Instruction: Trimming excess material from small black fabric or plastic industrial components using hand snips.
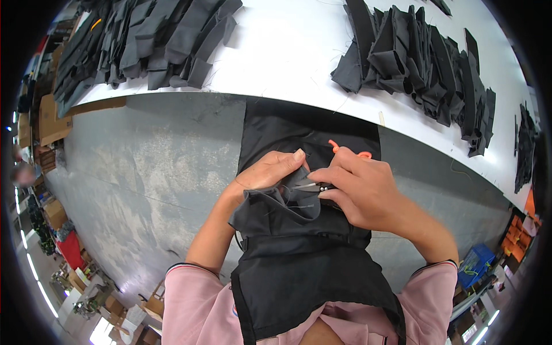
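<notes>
In front of my body, my left hand is closed on a dark grey fabric piece, thumb on top. The piece hangs in folds over the black apron I wear, with loose threads showing in its opening. My right hand grips small thread snips just right of the left fingertips. Their metal blades point left into the fabric opening, but I cannot tell whether they touch a thread. Above the right knuckles an orange cord-like part sticks out; the snips' handles are mostly hidden in the palm.
Beyond my hands stretches a white table, its near edge curving across. Dark fabric pieces lie in a row of stacks at the left and another stack at the right. Cardboard boxes stand far left; a blue crate sits right.
</notes>
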{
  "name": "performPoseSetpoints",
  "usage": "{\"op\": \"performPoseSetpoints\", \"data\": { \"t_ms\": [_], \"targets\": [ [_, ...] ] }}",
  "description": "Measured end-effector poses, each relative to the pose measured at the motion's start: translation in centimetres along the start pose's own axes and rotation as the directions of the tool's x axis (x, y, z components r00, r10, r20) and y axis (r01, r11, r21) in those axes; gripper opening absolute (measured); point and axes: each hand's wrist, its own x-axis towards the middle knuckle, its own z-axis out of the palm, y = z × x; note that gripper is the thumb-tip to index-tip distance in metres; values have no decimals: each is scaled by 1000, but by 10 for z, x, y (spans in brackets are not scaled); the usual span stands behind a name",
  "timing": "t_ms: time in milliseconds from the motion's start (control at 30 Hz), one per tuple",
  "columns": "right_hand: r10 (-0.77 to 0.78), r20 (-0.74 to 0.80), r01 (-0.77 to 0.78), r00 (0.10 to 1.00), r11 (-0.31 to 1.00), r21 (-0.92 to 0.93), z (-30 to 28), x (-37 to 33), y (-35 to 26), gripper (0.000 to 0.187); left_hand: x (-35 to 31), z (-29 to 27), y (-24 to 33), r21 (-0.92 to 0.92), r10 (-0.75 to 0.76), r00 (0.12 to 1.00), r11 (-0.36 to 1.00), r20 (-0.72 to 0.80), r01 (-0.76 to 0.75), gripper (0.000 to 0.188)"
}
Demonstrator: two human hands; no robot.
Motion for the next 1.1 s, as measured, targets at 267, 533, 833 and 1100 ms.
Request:
{"op": "performPoseSetpoints", "data": {
  "t_ms": [267, 533, 833, 1100],
  "targets": [
    [-18, -29, 16, 999, 998, -54, 5, -3, -3, 41, -4, -1, 0, 59, 101, 995, 993, -21, -100, 47],
    [25, -52, -27, 998, 999, -39, 17, -7, -2, 39, -5, -1, 1, 113, 110, 993, 988, -42, -104, 46],
    [307, -74, -263, 949, 898, 354, 51, -33, 14, 24, 9, 22, -10, 48, 348, 907, 937, -239, -347, 24],
    [186, -450, -118, 873, 977, 176, 48, -6, 46, 15, 5, 36, -11, -198, 203, 957, 949, -208, -244, 52]
  ]
}}
